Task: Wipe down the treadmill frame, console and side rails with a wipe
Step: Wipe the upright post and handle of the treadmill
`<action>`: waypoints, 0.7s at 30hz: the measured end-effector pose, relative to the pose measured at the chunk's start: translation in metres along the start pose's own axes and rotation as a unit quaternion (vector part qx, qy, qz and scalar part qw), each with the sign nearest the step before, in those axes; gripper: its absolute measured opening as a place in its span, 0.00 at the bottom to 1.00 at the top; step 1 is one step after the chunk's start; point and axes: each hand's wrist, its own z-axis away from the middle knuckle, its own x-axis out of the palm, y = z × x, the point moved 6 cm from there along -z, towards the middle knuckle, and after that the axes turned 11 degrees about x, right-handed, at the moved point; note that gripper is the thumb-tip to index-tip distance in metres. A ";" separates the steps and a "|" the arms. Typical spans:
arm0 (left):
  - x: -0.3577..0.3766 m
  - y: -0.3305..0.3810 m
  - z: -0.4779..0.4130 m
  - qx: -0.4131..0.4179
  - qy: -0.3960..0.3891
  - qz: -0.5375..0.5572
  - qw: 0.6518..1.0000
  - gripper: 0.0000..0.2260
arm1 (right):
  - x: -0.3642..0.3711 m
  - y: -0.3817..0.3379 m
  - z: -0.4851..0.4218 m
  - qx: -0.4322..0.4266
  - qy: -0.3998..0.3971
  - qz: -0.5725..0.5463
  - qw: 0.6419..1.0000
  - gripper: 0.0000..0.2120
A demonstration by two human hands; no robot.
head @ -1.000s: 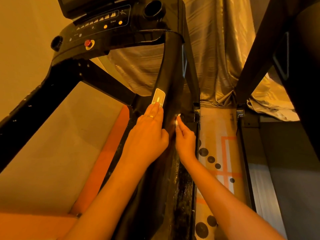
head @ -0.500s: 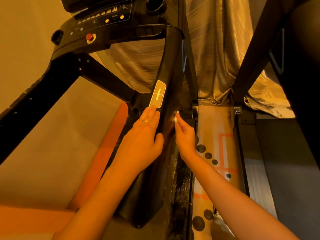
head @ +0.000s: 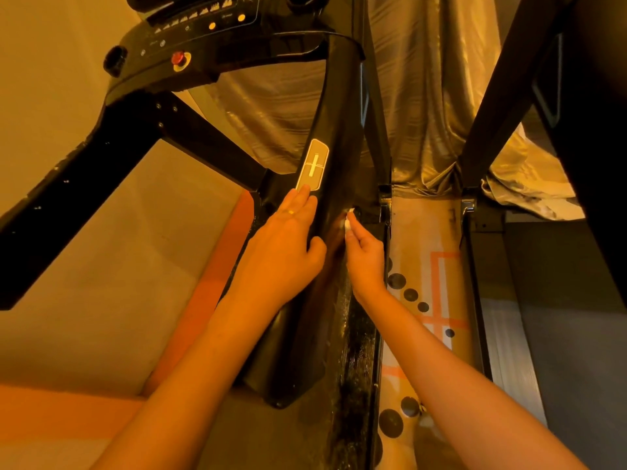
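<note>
The left hand (head: 283,245) rests flat, fingers straight, on the treadmill's upright (head: 334,137) while the right hand (head: 364,257) pinches a small wipe (head: 348,222) against it.

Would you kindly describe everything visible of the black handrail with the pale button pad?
The handrail is a glossy black, plastic-looking arm curving down from the console toward the camera, ending rounded. A pale oblong pad with a plus-like mark sits on top. The left hand lies flat on it, fingertips at the pad's lower edge. The right hand pinches a small white wipe against its right side.
</note>
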 end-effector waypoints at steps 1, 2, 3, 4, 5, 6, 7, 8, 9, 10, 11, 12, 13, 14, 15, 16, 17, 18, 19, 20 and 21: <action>-0.001 0.000 0.002 0.000 -0.001 0.001 1.000 0.28 | 0.001 -0.004 -0.003 0.006 0.001 -0.003 1.000 0.19; -0.002 0.000 0.007 0.000 -0.006 0.004 1.000 0.28 | 0.003 -0.006 -0.004 0.009 0.001 -0.010 1.000 0.19; -0.002 0.001 0.015 0.000 -0.012 0.008 1.000 0.29 | 0.003 -0.005 0.000 0.012 0.000 -0.012 1.000 0.19; -0.001 0.002 0.026 0.001 -0.018 0.010 1.000 0.30 | 0.002 -0.002 0.007 0.010 0.000 -0.009 1.000 0.19; 0.000 0.003 0.038 0.003 -0.019 0.007 1.000 0.30 | 0.000 0.002 0.016 0.005 0.002 0.000 1.000 0.19; 0.001 0.005 0.049 0.005 -0.014 0.003 1.000 0.30 | -0.002 0.009 0.026 -0.002 0.001 0.017 1.000 0.19; 0.001 0.006 0.058 0.005 -0.005 0.004 1.000 0.30 | -0.003 0.013 0.036 -0.013 -0.003 0.035 0.999 0.19; 0.001 0.007 0.063 0.004 0.004 0.008 1.000 0.30 | -0.004 0.017 0.043 -0.021 -0.007 0.048 0.999 0.19; 0.001 0.007 0.064 0.000 0.010 0.014 1.000 0.30 | -0.004 0.018 0.045 -0.027 -0.008 0.054 0.998 0.19; 0.001 0.006 0.063 -0.003 0.011 0.015 1.000 0.30 | -0.005 0.016 0.043 -0.029 -0.009 0.052 0.998 0.19; 0.001 0.006 0.061 -0.006 0.010 0.011 1.000 0.30 | -0.005 0.011 0.038 -0.029 -0.009 0.046 0.999 0.18; 0.002 0.006 0.059 -0.009 0.008 0.009 1.000 0.31 | -0.006 0.006 0.032 -0.025 -0.009 0.040 0.999 0.18; 0.001 0.007 0.058 -0.012 0.005 0.012 1.000 0.31 | -0.006 0.000 0.026 -0.021 -0.009 0.041 0.999 0.18; 0.001 0.007 0.058 -0.014 0.003 0.018 1.000 0.31 | -0.006 -0.003 0.022 -0.019 -0.007 0.047 0.999 0.18; 0.001 0.006 0.058 -0.015 0.000 0.020 1.000 0.31 | -0.005 -0.004 0.021 -0.017 -0.005 0.053 0.998 0.18; 0.001 0.006 0.058 -0.016 -0.003 0.017 1.000 0.31 | -0.005 -0.003 0.025 -0.016 -0.002 0.056 0.998 0.19; 0.002 0.006 0.058 -0.016 -0.005 0.012 1.000 0.31 | -0.004 -0.001 0.033 -0.015 0.000 0.052 0.999 0.19; 0.001 0.006 0.058 -0.017 -0.005 0.009 1.000 0.31 | -0.004 0.005 0.045 -0.016 0.002 0.045 0.999 0.19; 0.001 0.006 0.058 -0.019 -0.003 0.010 1.000 0.31 | -0.005 0.011 0.059 -0.018 0.001 0.043 0.999 0.19; 0.001 0.006 0.058 -0.021 0.000 0.011 1.000 0.31 | -0.006 0.017 0.073 -0.021 -0.003 0.042 0.999 0.19; 0.001 0.006 0.058 -0.022 0.001 0.013 1.000 0.31 | -0.008 0.022 0.086 -0.024 -0.011 0.040 0.999 0.18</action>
